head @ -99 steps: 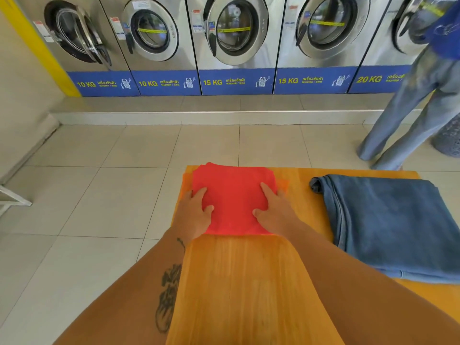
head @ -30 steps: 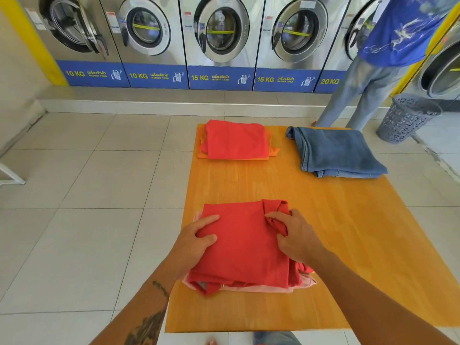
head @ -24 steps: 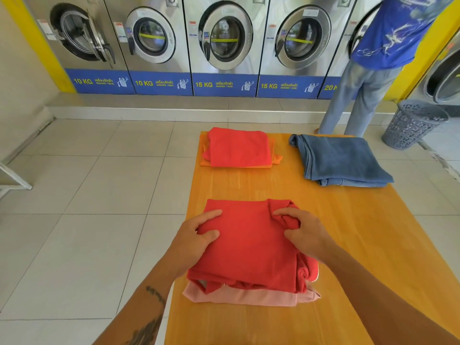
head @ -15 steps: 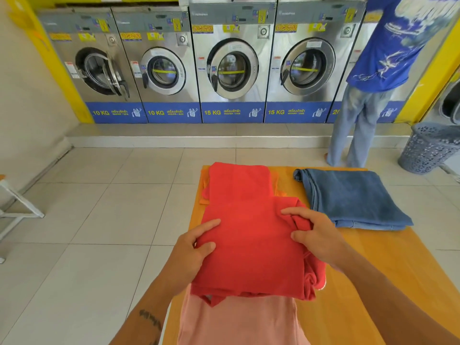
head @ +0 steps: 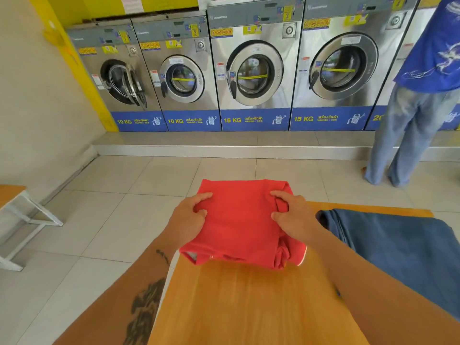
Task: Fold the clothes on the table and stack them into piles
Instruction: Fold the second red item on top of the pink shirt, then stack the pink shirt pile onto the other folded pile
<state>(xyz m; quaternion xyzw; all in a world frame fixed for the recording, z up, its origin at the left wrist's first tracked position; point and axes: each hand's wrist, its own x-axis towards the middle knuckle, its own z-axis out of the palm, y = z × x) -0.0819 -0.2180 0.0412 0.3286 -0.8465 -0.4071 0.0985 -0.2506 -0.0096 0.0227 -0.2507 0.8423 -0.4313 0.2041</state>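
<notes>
A folded red garment (head: 239,220) is held over the far left part of the wooden table (head: 249,302). My left hand (head: 186,220) grips its left edge and my right hand (head: 296,217) pinches a bunch of cloth at its right edge. The garment hides whatever lies beneath it at the table's far end. A folded blue denim piece (head: 403,247) lies on the table to the right, close to my right forearm.
A row of steel washing machines (head: 254,70) lines the far wall on a raised step. A person in a blue shirt and jeans (head: 418,115) stands at the far right. A white-legged bench (head: 20,215) stands at the left on the tiled floor.
Both hands lifted the red garment off the near pile with the pink piece and carried it forward to the table's far end. The pink piece and the far red-and-orange pile have dropped out of sight.
</notes>
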